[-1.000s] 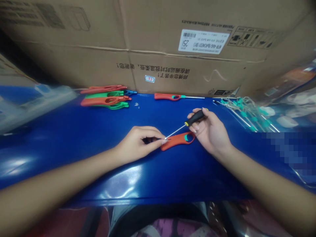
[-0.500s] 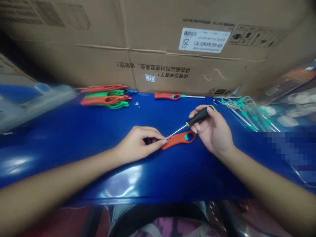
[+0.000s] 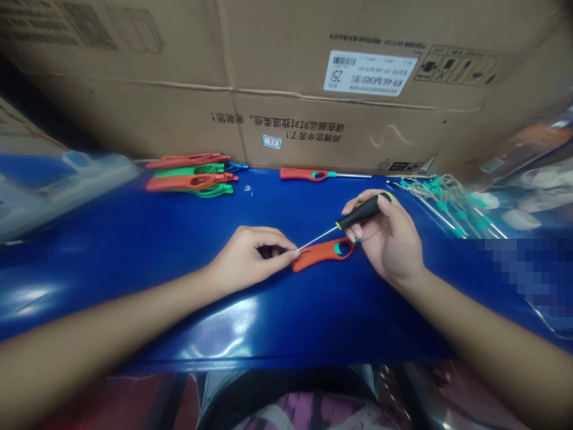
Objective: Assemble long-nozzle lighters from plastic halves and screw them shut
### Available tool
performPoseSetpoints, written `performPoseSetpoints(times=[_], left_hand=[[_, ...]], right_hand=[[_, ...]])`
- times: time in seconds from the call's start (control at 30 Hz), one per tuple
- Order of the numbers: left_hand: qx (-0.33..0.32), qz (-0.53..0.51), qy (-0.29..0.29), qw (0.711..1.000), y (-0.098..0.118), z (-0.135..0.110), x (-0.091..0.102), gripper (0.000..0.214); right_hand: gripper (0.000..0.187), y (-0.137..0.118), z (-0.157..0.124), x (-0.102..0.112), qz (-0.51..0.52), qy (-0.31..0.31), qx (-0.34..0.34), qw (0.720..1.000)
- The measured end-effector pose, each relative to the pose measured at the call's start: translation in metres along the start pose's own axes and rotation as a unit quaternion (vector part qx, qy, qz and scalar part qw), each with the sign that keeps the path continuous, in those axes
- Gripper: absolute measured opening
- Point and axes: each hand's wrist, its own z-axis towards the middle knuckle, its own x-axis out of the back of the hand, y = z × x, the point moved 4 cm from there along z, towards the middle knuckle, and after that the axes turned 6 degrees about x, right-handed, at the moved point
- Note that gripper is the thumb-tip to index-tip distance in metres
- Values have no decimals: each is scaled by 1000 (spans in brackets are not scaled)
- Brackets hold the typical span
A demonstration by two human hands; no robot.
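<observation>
A: How do the fingers of the left hand [image 3: 250, 257] stand?
B: Thumb and forefinger are pinched together at their tips, with a small dark gap behind them; they meet right at the tip of the screwdriver [image 3: 363, 213]; whether they grip the tip itself or something tiny beside it, I can't tell.
A: And the right hand [image 3: 389, 242]?
B: Closed on the screwdriver's black handle; the thumb lies along one side, the fingers curl round the other; the thin shaft slants down from there to the left fingertips.
A: Where is the orange casing [image 3: 316, 258]?
B: On the blue tabletop [image 3: 179, 334], between the two hands; its narrow slot and left end are at the left fingertips; its looped end, with a teal trigger [image 3: 338, 248], is just beside the right hand's fingers.
A: What lies further back?
B: A stack of orange and green casings [image 3: 190, 182] to the left; a red lighter [image 3: 298, 175] with a metal tube in the middle, near the cardboard [image 3: 277, 65]; metal rods with teal fittings [image 3: 443, 206] to the right.
</observation>
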Motion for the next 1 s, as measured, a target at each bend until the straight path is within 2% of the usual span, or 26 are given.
performPoseSetpoints(times=[0.23,0.5,0.73,0.87,1.0], left_hand=[[-11,-9,-4,1000,1,0,1,11],[-3,-6,1,1000,0,0,-1,11],[13,-21,-5,1000,1,-1,-3,11],[-1,-35,-5,999,4,-2,-5,10],[-16,-42,2,999,7,-3,-5,8]], right_hand=[[18,6,2,3,17,14,-22,1000],[21,-5,-4,-1,-19,-29,19,999],[23,-18,-16,-5,-101,-68,86,989],[45,-26,-20,-10,-125,-60,119,983],[36,-36,-20,-21,-151,-85,168,970]])
